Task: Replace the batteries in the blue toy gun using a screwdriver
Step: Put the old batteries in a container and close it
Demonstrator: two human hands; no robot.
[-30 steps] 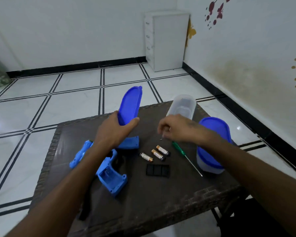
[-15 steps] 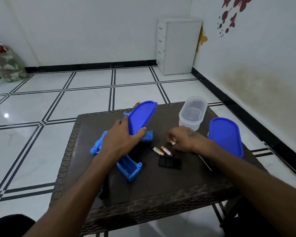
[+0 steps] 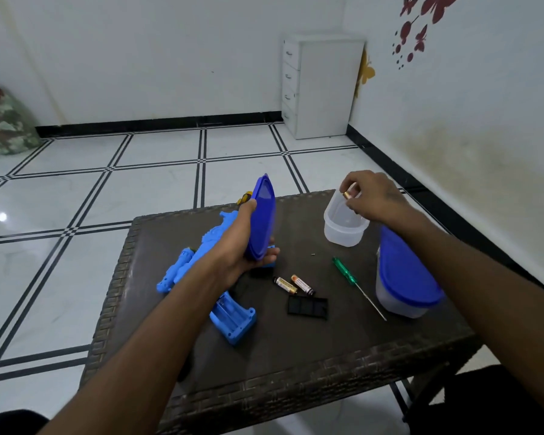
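Above the clear tub [image 3: 343, 229], the right hand [image 3: 372, 197] now pinches one battery [image 3: 347, 195], which it has lifted from the row on the desk [image 3: 296, 350]; two batteries [image 3: 292, 284] remain there beside the black cover [image 3: 308, 307]. I judge the old cells are being put away. The left hand [image 3: 242, 243] still grips the blue lid [image 3: 262, 218] upright, arm stretched forward. Under this arm lies the blue toy gun [image 3: 230, 318], its compartment open, and the screwdriver [image 3: 355, 284] rests untouched.
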